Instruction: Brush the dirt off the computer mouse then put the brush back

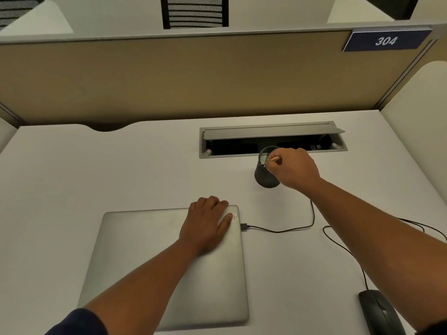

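Observation:
A black wired computer mouse (378, 311) lies at the desk's near right, partly under my right forearm. A black mesh pen cup (264, 176) stands in front of the cable tray. My right hand (294, 168) is at the cup's rim, its fingers closed on a thin wooden brush handle (275, 158) whose tip pokes out over the cup's mouth; the bristles are hidden. My left hand (208, 224) rests flat, fingers apart, on the far right corner of a closed silver laptop (150, 257).
The mouse cable (280, 230) runs from the laptop's right side and loops across the desk to the mouse. An open grey cable tray (273, 131) is set in the white desk (72, 170). A tan partition with a "304" sign (385, 41) stands behind.

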`<state>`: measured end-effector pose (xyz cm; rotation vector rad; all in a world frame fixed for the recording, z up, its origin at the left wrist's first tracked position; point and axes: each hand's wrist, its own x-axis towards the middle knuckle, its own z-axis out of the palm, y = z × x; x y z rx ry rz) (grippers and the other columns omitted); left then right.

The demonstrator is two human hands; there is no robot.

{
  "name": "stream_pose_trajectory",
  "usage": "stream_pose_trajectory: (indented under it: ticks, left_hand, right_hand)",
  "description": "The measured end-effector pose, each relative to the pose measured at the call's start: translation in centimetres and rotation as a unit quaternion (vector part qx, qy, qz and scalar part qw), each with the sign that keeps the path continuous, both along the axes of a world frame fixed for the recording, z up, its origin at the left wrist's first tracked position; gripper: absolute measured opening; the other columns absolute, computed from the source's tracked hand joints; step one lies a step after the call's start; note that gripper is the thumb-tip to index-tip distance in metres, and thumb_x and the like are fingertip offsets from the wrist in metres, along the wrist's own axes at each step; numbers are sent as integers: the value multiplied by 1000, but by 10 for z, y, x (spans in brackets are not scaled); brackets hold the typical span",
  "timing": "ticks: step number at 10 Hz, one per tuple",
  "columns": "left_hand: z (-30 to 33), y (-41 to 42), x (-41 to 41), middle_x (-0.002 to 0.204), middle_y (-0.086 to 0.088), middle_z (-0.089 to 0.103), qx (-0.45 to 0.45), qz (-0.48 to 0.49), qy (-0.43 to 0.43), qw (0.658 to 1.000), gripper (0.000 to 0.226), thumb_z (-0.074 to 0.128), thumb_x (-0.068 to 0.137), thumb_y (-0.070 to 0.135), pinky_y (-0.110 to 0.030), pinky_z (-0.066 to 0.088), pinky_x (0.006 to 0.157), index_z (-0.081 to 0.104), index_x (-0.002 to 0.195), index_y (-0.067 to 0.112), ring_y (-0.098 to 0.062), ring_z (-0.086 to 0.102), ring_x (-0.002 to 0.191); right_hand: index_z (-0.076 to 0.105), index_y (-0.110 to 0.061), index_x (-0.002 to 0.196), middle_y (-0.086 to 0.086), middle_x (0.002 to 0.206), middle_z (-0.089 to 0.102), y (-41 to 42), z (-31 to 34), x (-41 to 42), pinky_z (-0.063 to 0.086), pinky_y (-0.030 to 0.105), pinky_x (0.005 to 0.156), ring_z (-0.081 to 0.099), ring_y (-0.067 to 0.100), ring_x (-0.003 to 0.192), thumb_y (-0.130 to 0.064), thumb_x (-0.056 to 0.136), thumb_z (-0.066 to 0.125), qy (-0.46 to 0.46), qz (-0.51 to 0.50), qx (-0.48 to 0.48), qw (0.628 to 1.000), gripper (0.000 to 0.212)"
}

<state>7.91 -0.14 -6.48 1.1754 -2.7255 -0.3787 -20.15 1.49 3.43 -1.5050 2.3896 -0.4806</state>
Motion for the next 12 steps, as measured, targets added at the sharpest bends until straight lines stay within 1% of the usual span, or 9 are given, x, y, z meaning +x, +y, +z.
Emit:
stream_pose_trajectory:
  ticks: [3, 4, 5, 6, 7, 8, 9, 11, 12]
  left_hand:
    - [-2, 0, -1, 117, 6, 56, -4, 5, 13, 1000, 43, 38, 102, 52, -37, 37, 96, 59, 131, 26, -22, 50, 107]
    - [-1, 1, -1, 116, 6, 57, -6, 6, 14, 1000, 43, 39, 102, 51, -38, 38, 94, 60, 129, 25, -23, 51, 105]
    - [-1, 1, -1, 114, 5, 57, -11, 7, 14, 1000, 42, 40, 102, 51, -38, 39, 93, 60, 128, 25, -23, 51, 104]
    - [-2, 1, -1, 115, 6, 57, -9, 8, 14, 1000, 42, 40, 102, 51, -38, 39, 94, 60, 129, 25, -23, 51, 104]
    - [-2, 1, -1, 115, 5, 57, -8, 7, 16, 1000, 43, 40, 102, 51, -38, 40, 94, 61, 129, 25, -23, 51, 104]
    - [-1, 1, 0, 116, 5, 57, -4, 6, 12, 1000, 43, 39, 102, 51, -39, 39, 95, 60, 129, 25, -23, 52, 105]
    - [1, 0, -1, 117, 5, 57, 2, 5, 4, 1000, 44, 38, 103, 52, -38, 39, 96, 60, 130, 26, -23, 51, 106]
    - [-1, 1, 1, 118, 5, 57, 1, -2, 14, 1000, 44, 38, 103, 51, -39, 39, 96, 59, 131, 26, -24, 51, 108]
    - [0, 0, 0, 121, 4, 57, 12, -3, 5, 1000, 48, 35, 102, 53, -40, 38, 96, 58, 133, 25, -24, 51, 110]
  right_hand:
    - [72, -22, 113, 6, 103, 72, 3, -6, 0, 51, 30, 67, 61, 24, 90, -41, 96, 59, 1, 0, 13, 1000, 29]
    - [69, -22, 122, 8, 111, 69, 5, -4, 3, 48, 32, 70, 53, 22, 97, -42, 98, 57, 11, -4, 8, 1000, 33]
    - [66, -22, 125, 9, 113, 64, 6, -2, 5, 46, 33, 73, 52, 23, 104, -43, 99, 56, 21, -6, 7, 1000, 34]
    - [64, -24, 126, 6, 111, 56, 9, -4, 8, 44, 33, 74, 48, 21, 102, -45, 100, 54, 31, -12, 15, 999, 35]
    - [64, -23, 124, 7, 115, 63, 9, -6, 9, 42, 33, 73, 47, 21, 103, -46, 99, 53, 46, -6, 21, 999, 35]
    - [63, -23, 128, 9, 122, 67, 11, -5, 9, 40, 33, 73, 51, 26, 115, -49, 96, 56, 46, -5, 31, 998, 42]
    - [59, -23, 135, 10, 128, 65, 14, -3, 11, 41, 33, 75, 50, 28, 120, -53, 94, 60, 43, -8, 41, 998, 51]
    - [51, -19, 146, 8, 141, 60, 27, 3, 15, 48, 39, 90, 48, 30, 127, -52, 92, 67, 31, 4, 18, 999, 65]
    - [46, -15, 149, 9, 149, 53, 41, 4, 25, 46, 42, 102, 46, 31, 133, -48, 94, 66, 28, -4, -42, 999, 67]
